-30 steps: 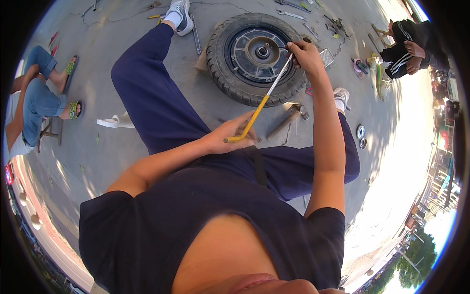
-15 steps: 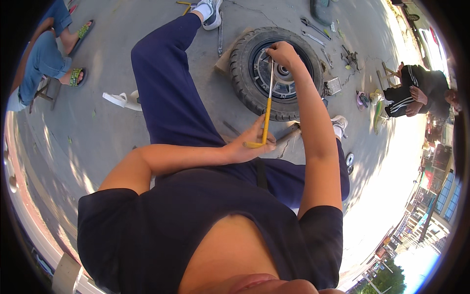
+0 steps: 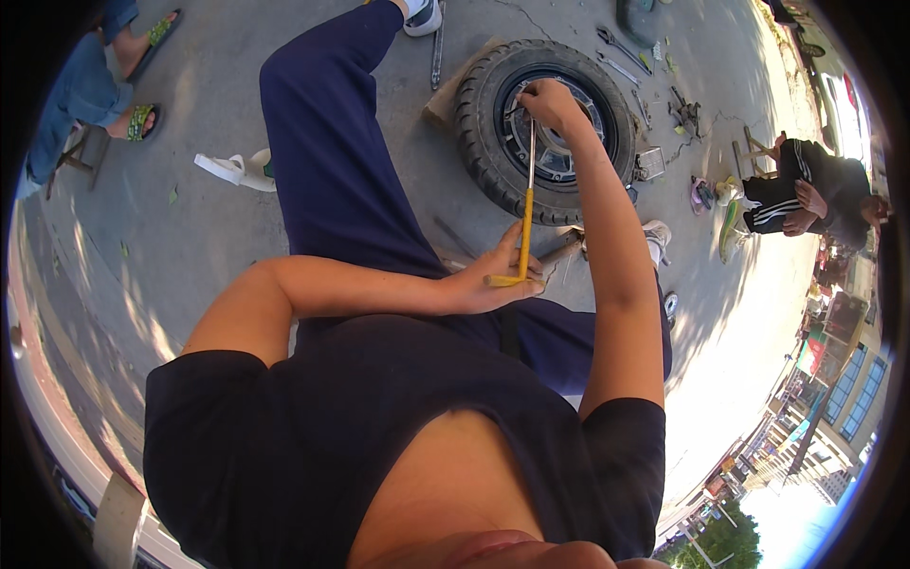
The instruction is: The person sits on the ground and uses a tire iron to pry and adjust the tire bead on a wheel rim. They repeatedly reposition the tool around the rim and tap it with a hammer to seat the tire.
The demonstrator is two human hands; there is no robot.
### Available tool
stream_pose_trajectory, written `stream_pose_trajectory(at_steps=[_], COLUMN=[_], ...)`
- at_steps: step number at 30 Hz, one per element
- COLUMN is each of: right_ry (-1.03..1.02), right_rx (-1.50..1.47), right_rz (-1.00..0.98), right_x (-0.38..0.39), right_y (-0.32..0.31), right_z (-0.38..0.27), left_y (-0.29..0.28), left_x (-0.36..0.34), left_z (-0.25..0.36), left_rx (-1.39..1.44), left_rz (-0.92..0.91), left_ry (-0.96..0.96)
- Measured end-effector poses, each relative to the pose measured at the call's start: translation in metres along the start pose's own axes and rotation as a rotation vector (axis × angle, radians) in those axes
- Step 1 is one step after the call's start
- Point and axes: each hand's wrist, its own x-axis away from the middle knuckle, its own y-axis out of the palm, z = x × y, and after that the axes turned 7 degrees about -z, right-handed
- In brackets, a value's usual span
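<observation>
Wheel [image 3: 553, 170]: on its side, between our shoes [image 3: 656, 239].
Yellow-handled rod [image 3: 526, 226]: cranked at our end, its shaft reaching out over the wheel.
Left hand [image 3: 483, 284]: half open; the handle lies across our fingers.
Right hand [image 3: 550, 102]: fingers curled around the rod's far end, above the wheel.

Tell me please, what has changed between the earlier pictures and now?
The right hand, at the far end of the yellow-handled tool, moved from the wheel's right part to its upper left; the tool swung with it, now nearly upright in the picture. The left hand stays at the near end; the wheel still lies on its side.
</observation>
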Motion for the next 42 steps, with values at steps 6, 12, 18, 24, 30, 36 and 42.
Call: stream_pose_trajectory(at_steps=[6,12,18,24,30,36,42], right_ry=[-0.017,-0.171,-0.199,-0.264,-0.279,-0.276,-0.269], right_rx=[-0.005,0.248,0.361,0.421,0.393,0.412,0.363], right_rz=[0.008,0.140,0.159,0.060,0.140,0.132,0.140], right_x=[-0.002,-0.005,-0.009,-0.017,-0.014,-0.008,-0.018], right_y=[0.002,0.010,0.012,0.008,0.017,0.028,0.035], right_z=[0.006,0.007,0.002,-0.016,0.002,0.001,0.009], left_y=[0.001,-0.005,-0.002,0.033,0.043,0.049,0.035], left_x=[-0.003,-0.002,-0.001,-0.033,-0.044,-0.060,-0.037], left_z=[-0.010,-0.016,-0.027,-0.033,-0.061,-0.078,-0.061], left_rx=[0.027,0.096,0.101,0.114,-0.001,0.008,0.082], left_rz=[0.009,-0.010,-0.009,0.103,0.127,0.137,0.072], left_ry=[0.011,-0.031,-0.047,0.023,0.072,0.027,-0.010])
